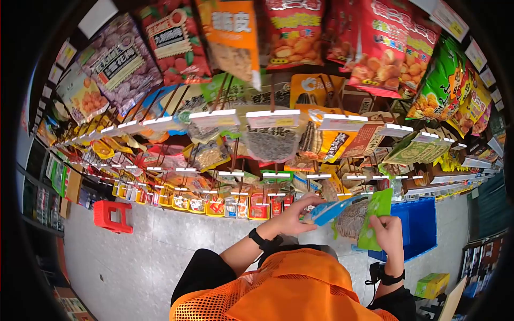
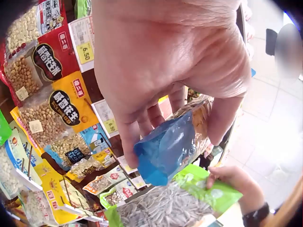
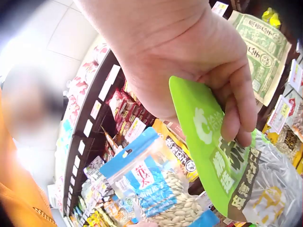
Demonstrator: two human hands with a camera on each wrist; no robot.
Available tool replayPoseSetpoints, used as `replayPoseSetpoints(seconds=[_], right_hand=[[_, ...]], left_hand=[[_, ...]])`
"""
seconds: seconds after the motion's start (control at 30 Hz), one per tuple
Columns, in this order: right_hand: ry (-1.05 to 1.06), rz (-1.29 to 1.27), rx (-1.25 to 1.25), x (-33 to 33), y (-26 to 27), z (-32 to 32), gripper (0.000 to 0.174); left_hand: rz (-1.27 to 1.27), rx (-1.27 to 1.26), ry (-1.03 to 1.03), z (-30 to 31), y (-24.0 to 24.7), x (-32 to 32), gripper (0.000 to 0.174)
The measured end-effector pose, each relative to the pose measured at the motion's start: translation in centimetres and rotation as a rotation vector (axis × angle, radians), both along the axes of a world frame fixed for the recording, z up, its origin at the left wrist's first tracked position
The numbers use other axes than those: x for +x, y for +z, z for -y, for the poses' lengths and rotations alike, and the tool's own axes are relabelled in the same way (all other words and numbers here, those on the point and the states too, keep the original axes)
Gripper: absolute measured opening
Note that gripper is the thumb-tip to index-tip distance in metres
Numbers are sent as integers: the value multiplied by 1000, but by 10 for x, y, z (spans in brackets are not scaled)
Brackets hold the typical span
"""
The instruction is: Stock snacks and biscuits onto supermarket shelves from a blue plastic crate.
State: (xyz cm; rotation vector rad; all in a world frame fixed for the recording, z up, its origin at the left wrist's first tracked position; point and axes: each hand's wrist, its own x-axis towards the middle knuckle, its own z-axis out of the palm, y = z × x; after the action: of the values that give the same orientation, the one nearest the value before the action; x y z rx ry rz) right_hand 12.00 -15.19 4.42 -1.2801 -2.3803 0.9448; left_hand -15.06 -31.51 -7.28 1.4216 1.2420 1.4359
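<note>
My left hand [image 1: 295, 218] grips a blue-topped clear bag of pumpkin seeds [image 3: 173, 201], its fingers and thumb around the pack. The pale seeds show through its window in the right wrist view. In my right hand [image 1: 387, 234] is a green-topped clear bag of sunflower seeds [image 2: 165, 206], pinched at its green end between thumb and fingers. Long grey seeds fill its clear part. The two bags are side by side in front of my body, below the hanging snack racks, and overlap in the left wrist view.
Rows of snack bags [image 1: 273, 142] hang on hooks with price tags across the shelves ahead. Behind my right hand, a blue crate [image 1: 428, 230] stands on the floor. A red stool [image 1: 112, 216] is at the left, and a green-yellow box [image 1: 432, 285] lies at the lower right.
</note>
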Motion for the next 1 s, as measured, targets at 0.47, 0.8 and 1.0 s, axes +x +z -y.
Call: replayPoseSetpoints(seconds=[0.47, 0.8, 1.0], right_hand=[[-137, -71, 0, 6, -32, 115, 37], [-411, -74, 5, 43, -94, 251, 38], [-330, 86, 115, 3, -101, 282, 39]], left_hand=[[342, -152, -306, 88, 10, -10, 70], [778, -177, -439, 147, 25, -4, 69], [630, -180, -346, 186, 32, -45, 69]])
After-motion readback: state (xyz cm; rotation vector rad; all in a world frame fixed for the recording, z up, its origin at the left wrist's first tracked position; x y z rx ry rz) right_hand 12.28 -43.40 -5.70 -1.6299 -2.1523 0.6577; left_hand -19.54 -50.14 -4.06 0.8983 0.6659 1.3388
